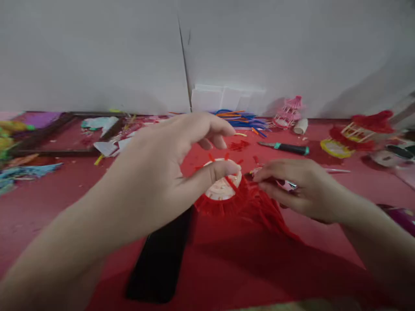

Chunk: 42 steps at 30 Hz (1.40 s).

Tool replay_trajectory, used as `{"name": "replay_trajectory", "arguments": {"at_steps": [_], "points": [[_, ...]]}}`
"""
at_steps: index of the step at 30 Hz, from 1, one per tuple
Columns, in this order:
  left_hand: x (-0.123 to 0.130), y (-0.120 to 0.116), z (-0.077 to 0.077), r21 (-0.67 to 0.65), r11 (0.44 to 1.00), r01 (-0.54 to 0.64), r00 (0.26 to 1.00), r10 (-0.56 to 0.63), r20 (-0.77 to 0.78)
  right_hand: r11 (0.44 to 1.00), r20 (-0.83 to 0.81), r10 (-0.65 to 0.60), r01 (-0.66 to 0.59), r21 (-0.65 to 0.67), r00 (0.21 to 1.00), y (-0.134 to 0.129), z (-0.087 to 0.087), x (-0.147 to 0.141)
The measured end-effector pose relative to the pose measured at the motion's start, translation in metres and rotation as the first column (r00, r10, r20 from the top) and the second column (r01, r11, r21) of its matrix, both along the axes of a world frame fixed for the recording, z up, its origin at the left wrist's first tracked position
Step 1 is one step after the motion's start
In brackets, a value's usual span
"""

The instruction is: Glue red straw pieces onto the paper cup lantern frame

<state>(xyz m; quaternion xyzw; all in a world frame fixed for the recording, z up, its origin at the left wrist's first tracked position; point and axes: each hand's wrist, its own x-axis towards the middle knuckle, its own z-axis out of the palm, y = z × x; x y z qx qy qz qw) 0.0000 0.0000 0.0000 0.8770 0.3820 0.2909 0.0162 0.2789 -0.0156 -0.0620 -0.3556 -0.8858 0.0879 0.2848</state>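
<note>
A round pale disc (222, 191) with short red strips around its rim lies on the red tabletop in front of me. Above it hovers my left hand (168, 160), its thumb well apart from the curled fingers and nothing visible between them. The thumb covers part of the disc's upper side. To the right, my right hand (295, 188) has its thumb and fingers closed together beside a pile of red fuzzy strips (262, 207). A small shiny object shows under that hand, mostly hidden; I cannot tell its kind. Both hands are slightly blurred.
A black phone (162, 259) lies near the front. Behind are a dark-handled knife (288, 148), blue and orange pipe cleaners (241, 119) and a pink tiered model (288, 113). A red and yellow model (359, 134) stands right; a dark-framed tray (65, 152) lies left.
</note>
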Motion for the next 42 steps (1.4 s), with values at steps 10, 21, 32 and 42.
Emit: {"name": "replay_trajectory", "arguments": {"at_steps": [10,21,32,42], "points": [[0.015,-0.003,-0.004,0.038,0.989,0.141,0.981,-0.145,0.13,0.996,-0.447,-0.056,0.082,0.039,0.893,-0.009,0.029,-0.046],[0.018,0.003,-0.016,0.066,0.98,0.19,0.966,-0.198,0.168,0.967,-0.692,-0.12,-0.074,-0.244,0.712,-0.001,0.015,-0.052],[0.013,0.003,-0.007,0.045,0.966,0.254,0.961,-0.257,0.1,0.962,-0.606,0.24,-0.268,0.045,0.758,0.006,0.015,-0.033],[0.007,0.009,-0.003,0.098,0.973,0.211,0.975,-0.216,0.049,0.941,-0.431,0.327,-0.332,0.067,0.841,0.008,0.024,-0.017]]}}
